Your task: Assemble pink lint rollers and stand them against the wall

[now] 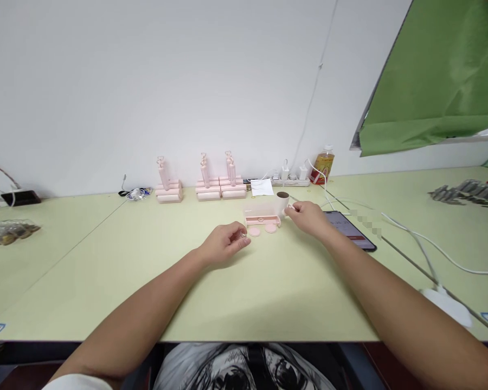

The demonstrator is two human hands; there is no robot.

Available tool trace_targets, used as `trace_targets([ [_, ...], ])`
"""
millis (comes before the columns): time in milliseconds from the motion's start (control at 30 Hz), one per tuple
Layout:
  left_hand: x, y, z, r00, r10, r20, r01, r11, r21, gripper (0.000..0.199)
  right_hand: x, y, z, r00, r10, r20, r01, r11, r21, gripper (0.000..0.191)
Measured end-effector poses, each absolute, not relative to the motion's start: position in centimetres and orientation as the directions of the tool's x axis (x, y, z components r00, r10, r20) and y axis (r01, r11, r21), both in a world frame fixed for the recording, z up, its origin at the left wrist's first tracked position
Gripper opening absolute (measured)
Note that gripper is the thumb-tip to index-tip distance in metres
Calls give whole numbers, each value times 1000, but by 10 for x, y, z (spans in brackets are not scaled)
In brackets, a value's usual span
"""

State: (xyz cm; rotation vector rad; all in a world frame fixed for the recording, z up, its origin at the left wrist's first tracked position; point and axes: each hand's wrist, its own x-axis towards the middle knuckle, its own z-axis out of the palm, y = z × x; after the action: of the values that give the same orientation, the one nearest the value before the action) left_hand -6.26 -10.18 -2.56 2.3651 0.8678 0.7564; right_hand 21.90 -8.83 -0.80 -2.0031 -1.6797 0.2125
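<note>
My left hand [226, 244] is closed, thumb and fingers pinched on a small shiny bit too tiny to name. Just right of it lie two flat pink discs, a left one [254, 232] and a right one [270, 228]. Behind them sits a pink case [262, 220] with a clear raised part. A white roll [281, 205] with a brown core stands upright at the case's right end. My right hand [308, 216] is beside the roll, its fingers pinched round a small pale piece [291, 207] that is mostly hidden; whether it touches the roll I cannot tell.
Several pink lint rollers [168, 196] line the wall. A power strip [293, 182] with chargers, a paper sheet [262, 187] and a bottle [323, 164] stand at the back. A phone [352, 232] lies under my right forearm; white cables [439, 252] cross the right side.
</note>
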Motion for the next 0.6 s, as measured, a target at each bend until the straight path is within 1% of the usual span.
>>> trace_targets([
  [167,-62,-102,-25,643,691,331,410,-676,612,26,224,-84,-15,224,966,126,886,-148,-439,29],
  [333,-62,-103,-24,645,695,318,419,-670,613,27,229,-81,-19,186,982,44,907,-154,-392,25],
  [600,-62,-103,-23,647,689,325,415,-677,608,28,232,-77,-22,180,984,0,929,-170,-329,24],
])
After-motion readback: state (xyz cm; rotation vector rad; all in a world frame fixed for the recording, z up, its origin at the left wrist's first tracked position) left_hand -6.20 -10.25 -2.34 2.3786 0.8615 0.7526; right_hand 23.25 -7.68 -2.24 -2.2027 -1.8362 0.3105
